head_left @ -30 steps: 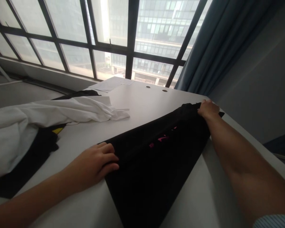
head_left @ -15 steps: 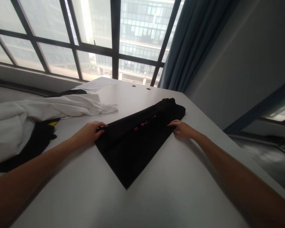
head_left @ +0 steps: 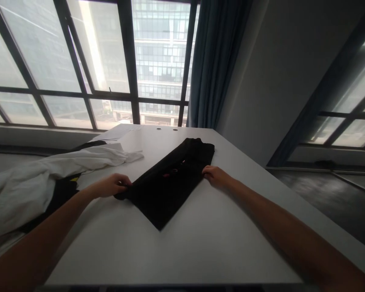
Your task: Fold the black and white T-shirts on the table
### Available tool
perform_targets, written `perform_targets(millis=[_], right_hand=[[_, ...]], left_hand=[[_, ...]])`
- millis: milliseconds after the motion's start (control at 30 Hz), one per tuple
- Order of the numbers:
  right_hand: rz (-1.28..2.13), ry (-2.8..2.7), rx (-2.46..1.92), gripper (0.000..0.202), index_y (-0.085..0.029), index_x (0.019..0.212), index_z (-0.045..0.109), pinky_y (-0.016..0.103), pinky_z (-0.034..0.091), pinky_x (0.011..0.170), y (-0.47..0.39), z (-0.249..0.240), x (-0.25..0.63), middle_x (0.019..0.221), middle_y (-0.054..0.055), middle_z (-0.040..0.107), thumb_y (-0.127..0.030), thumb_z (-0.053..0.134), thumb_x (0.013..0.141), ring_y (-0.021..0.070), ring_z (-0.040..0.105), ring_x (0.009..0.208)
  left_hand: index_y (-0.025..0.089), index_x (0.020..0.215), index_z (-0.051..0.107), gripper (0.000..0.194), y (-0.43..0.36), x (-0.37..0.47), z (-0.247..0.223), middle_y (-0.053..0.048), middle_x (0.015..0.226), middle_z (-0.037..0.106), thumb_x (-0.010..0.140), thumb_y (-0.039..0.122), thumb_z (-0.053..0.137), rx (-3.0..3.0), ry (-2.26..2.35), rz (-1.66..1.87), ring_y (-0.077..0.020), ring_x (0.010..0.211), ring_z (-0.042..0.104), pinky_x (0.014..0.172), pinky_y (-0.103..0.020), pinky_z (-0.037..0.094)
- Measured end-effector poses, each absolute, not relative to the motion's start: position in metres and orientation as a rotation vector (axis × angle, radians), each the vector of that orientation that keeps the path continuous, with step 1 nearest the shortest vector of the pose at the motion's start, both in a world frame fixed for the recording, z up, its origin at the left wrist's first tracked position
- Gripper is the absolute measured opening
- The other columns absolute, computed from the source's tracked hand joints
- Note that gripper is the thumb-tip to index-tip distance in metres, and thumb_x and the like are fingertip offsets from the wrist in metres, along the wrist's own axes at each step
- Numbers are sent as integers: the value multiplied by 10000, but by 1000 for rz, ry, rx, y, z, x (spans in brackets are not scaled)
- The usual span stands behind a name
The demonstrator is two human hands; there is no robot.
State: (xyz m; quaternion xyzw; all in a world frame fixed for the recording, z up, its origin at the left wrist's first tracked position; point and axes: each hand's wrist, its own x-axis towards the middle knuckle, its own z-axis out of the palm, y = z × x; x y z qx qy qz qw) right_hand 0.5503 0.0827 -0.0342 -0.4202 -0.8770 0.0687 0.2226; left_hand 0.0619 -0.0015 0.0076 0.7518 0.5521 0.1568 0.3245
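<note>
Fingers of the left hand [head_left: 112, 185] pinch the left corner of a folded black cloth [head_left: 167, 196] (too dark to say which garment); those of the right hand [head_left: 217, 176] close on its right edge. It lies on the tabletop [head_left: 176, 259], right of a white garment [head_left: 82, 161]. Light, even tension should keep the layers smooth.

Print half lost, arms cropped.
The pink print [head_left: 170, 172] on the black cloth [head_left: 162, 202] is partly hidden by a fold and too small to read; whether the right hand [head_left: 214, 175] pinches or presses is unclear. The white cloth [head_left: 79, 160] leaves the left edge, covering part of the dark cloth [head_left: 61, 194]. Picture edges cut both forearms [head_left: 270, 213] and the curtain [head_left: 214, 61].
</note>
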Motion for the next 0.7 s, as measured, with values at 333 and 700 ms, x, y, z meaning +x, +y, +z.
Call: perform_targets(millis=[333,700], right_hand=[[-185,-2226,-1544,344,-192,1066,752,429,529,977,47,-24,560,1222,127,678,-31,618,793,269,662,1070],[194,-2657,-899,479,-186,1181,746,432,539,983,-24,-11,499,1271,133,679,-21,611,752,273,679,1115]], left_hand=[[180,902,709,472,-26,108,23,-2,697,585,747,626,685,1968,1227,439,-140,613,499,559,-255,431],[247,1220,726,398,-5,70,6,-106,1170,682,847,328,614,2303,1010,280,-233,993,677,891,-353,573]])
